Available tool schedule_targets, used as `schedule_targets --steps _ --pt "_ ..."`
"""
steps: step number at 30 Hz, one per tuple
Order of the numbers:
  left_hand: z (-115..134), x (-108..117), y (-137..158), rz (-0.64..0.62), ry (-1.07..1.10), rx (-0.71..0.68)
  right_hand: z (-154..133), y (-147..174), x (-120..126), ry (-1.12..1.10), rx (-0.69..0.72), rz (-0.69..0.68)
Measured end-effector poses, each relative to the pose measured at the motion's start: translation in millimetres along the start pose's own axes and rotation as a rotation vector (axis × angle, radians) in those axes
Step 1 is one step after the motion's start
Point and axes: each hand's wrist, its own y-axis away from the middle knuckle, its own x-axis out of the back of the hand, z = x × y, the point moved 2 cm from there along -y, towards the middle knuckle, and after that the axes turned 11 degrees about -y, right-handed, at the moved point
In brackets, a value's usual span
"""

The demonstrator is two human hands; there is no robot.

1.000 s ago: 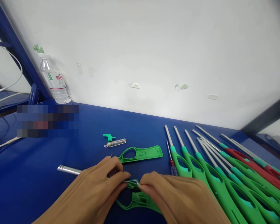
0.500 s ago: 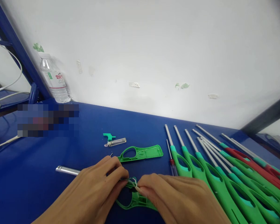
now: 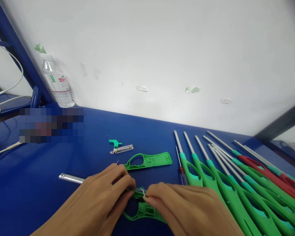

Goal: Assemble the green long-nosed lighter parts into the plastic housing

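Observation:
My left hand [image 3: 105,190] is closed around the front of an opened lighter. Its metal tube [image 3: 71,178] sticks out to the left from under that hand. Beneath both hands lies the lighter's lower green half shell [image 3: 144,211], its inside facing up. Thin wires [image 3: 142,189] loop between my fingertips. My right hand [image 3: 184,203] pinches them near a pale end; the fingertips partly hide it. Beyond my hands is the other green half shell [image 3: 157,160], with a teal trigger [image 3: 115,143] and a clear fuel tank [image 3: 123,148] farther back.
Several long-necked lighters [image 3: 223,196], green and red, lie in a row on the right. Beside them is a screwdriver [image 3: 182,170]. A water bottle [image 3: 57,82] stands at the wall on the left. A blurred patch covers something on the blue table [image 3: 93,127] at left.
Both hands stay nearly in place. The wires between the fingertips have shifted slightly, and the view has moved a little.

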Motion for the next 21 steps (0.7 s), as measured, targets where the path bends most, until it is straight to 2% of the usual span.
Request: schedule_targets --steps 6,11,14,18,21 --pt "-2.7 -1.6 10.1 -0.096 0.009 0.036 4.8 2.1 3.8 0.012 0.016 -0.096" --pt "-2.8 -10.7 26.6 -0.140 0.014 0.126 2.8 3.1 0.8 0.032 -0.021 -0.063" --pt "-5.9 -11.0 39.7 -0.128 -0.080 0.098 3.0 2.3 1.2 0.030 -0.027 -0.086" --pt "-20.2 -1.7 57.1 -0.131 -0.257 0.025 7.4 4.2 2.2 0.049 -0.037 -0.180" --pt "-36.8 7.8 65.1 -0.122 -0.285 0.054 11.0 8.4 1.9 0.035 -0.067 -0.225"
